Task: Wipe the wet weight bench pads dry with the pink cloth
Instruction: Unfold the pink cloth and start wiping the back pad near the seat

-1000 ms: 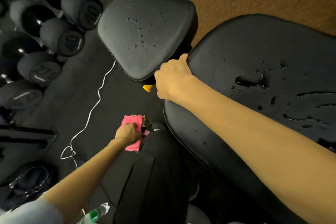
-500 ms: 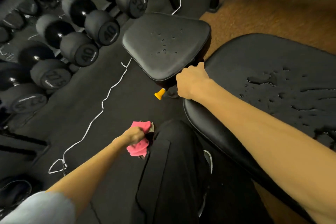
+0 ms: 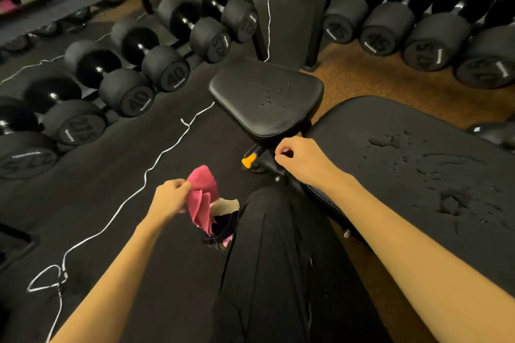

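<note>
Left hand (image 3: 170, 198) grips the pink cloth (image 3: 202, 198). Right hand (image 3: 299, 160), loosely curled and empty, hovers beside the wet back pad (image 3: 418, 175). Droplets dot the seat pad (image 3: 267, 97).

The small black padded seat (image 3: 266, 99) looks like smooth leather-like vinyl with a soft shine, and some water drops sit on it. The long black back pad (image 3: 412, 172) is more matt, with glossy wet patches. The soft pink cloth (image 3: 202, 198) looks like matt fabric. The black round dumbbells (image 3: 125, 75) look like dull rubber with shiny metal handles
</note>
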`<action>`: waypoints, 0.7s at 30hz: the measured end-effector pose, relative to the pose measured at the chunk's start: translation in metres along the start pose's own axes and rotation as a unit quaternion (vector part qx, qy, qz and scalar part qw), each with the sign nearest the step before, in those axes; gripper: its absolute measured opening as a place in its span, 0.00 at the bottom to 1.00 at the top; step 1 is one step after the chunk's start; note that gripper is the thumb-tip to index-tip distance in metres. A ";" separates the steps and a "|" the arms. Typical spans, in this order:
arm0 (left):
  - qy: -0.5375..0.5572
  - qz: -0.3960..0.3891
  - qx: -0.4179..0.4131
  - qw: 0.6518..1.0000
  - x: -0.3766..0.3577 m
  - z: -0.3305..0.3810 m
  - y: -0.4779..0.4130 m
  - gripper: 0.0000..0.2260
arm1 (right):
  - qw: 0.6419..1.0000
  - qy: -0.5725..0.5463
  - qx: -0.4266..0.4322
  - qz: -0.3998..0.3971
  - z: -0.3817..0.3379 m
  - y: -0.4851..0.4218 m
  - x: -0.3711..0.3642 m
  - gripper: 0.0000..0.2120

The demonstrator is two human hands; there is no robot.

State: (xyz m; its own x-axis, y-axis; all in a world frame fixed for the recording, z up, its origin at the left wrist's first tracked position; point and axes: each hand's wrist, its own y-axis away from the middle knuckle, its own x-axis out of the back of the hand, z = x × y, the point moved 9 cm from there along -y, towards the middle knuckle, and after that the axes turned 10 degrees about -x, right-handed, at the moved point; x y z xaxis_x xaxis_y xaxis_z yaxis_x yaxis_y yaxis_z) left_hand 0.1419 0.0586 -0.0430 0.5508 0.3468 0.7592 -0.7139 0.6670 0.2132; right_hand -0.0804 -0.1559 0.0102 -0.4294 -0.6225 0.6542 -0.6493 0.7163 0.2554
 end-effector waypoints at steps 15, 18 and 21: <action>0.349 -0.206 -0.295 0.865 -0.057 0.293 0.090 0.08 | 0.793 -0.600 -0.084 0.054 0.002 0.079 0.041 0.21; 0.287 -0.296 -0.374 0.831 -0.087 0.320 0.110 0.10 | 0.650 -0.739 -0.119 0.133 0.053 0.108 0.077 0.20; 0.261 -0.272 -0.389 0.840 -0.081 0.318 0.087 0.09 | 0.756 -0.602 -0.128 0.223 0.079 0.122 0.129 0.13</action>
State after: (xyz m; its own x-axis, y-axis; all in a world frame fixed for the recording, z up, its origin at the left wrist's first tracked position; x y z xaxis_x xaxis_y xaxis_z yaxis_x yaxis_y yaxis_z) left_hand -0.1027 -0.1213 0.1100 0.9638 -0.0432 0.2633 0.0929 0.9794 -0.1793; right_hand -0.2641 -0.1738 0.0691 -0.9300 -0.0261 -0.3668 -0.1942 0.8818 0.4297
